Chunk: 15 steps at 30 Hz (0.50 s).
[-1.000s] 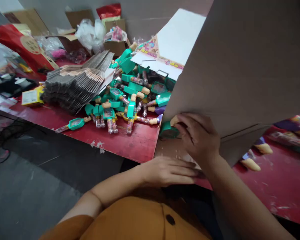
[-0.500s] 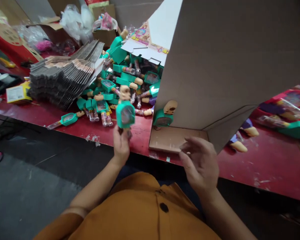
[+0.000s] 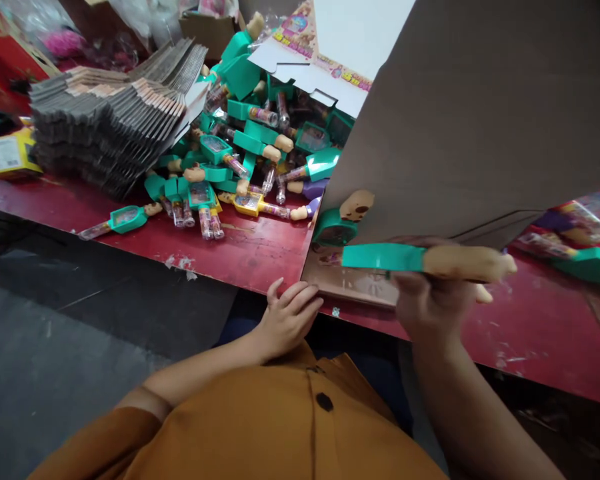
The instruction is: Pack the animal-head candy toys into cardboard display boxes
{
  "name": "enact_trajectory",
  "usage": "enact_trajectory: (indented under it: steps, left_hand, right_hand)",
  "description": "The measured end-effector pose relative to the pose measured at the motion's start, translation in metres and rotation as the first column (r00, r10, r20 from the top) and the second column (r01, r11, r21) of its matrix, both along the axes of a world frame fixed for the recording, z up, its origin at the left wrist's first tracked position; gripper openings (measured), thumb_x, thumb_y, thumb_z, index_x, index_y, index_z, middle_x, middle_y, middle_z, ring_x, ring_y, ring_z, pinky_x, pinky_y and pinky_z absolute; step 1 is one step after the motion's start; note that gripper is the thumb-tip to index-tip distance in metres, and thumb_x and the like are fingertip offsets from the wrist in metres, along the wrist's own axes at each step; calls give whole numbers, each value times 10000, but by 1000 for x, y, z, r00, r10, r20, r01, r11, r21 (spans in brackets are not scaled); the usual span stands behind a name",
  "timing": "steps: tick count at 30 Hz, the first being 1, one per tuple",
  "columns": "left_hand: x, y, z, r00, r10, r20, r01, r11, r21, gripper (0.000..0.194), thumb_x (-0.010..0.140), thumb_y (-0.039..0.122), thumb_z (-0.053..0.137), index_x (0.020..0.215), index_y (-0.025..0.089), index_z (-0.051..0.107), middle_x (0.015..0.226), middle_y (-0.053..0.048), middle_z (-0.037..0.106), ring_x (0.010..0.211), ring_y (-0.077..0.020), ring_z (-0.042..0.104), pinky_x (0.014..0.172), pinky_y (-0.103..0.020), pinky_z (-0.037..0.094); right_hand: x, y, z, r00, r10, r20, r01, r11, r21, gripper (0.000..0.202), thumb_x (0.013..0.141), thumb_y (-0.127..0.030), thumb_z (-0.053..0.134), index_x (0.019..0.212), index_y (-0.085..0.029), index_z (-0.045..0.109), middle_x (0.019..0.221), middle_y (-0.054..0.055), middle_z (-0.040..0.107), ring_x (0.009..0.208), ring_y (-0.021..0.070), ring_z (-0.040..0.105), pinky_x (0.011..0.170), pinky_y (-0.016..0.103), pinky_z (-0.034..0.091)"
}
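Note:
My right hand is closed round a green toy with a beige bear-like end and a clear tube. The toy lies sideways across the opening of a large cardboard box. Inside the box, at its left side, another green toy leans against the wall. My left hand rests at the table's front edge by the box's lower left corner, fingers spread and holding nothing. To its upper left lies a pile of green toys, with a yellow toy near the pile's front.
A stack of folded grey cardboard stands left of the pile, beside a yellow box. One green toy lies near the front edge of the red table. More wrapped toys are at the right.
The green toy has passed from my left hand to my right hand and now lies sideways before the box. My left hand has moved right and down, and its fingers have opened.

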<state>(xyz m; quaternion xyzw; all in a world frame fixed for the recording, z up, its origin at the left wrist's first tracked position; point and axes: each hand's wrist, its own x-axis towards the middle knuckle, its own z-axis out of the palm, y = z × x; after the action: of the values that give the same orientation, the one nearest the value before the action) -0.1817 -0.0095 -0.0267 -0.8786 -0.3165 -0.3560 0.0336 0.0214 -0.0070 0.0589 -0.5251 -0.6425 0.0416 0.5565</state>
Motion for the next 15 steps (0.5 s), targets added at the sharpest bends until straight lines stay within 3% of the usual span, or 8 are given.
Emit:
enact_trajectory:
  steps: [4, 10, 15]
  left_hand:
    - [-2, -2, -9, 1000, -13, -8, 14, 1000, 21, 155, 860, 187, 544, 986, 211, 632, 1088, -22, 690, 1072, -145, 567, 1133, -387, 161]
    - [0, 1, -18, 1000, -19, 0, 19, 998, 52, 144, 841, 212, 558, 964, 222, 632, 1034, -9, 696, 1037, -157, 563, 1085, -404, 218]
    - [1, 2, -19, 1000, -30, -2, 30, 998, 58, 149, 839, 209, 551, 957, 234, 638, 1036, -15, 690, 1016, -168, 561, 1016, -395, 259]
  right_hand:
    - [-11, 9, 1, 984, 58, 166, -68, 996, 56, 110, 842, -346, 588, 837, -240, 615, 781, 41, 650, 742, 202, 641, 634, 336, 534]
    - [-20, 1, 15, 955, 139, 263, -119, 989, -90, 196, 845, -380, 589, 980, -238, 595, 877, 42, 677, 786, 191, 647, 660, 318, 520]
    - [-29, 17, 8, 953, 78, 291, -34, 988, -154, 249, 870, -455, 520, 775, -226, 551, 752, 36, 617, 696, 175, 594, 597, 297, 468]
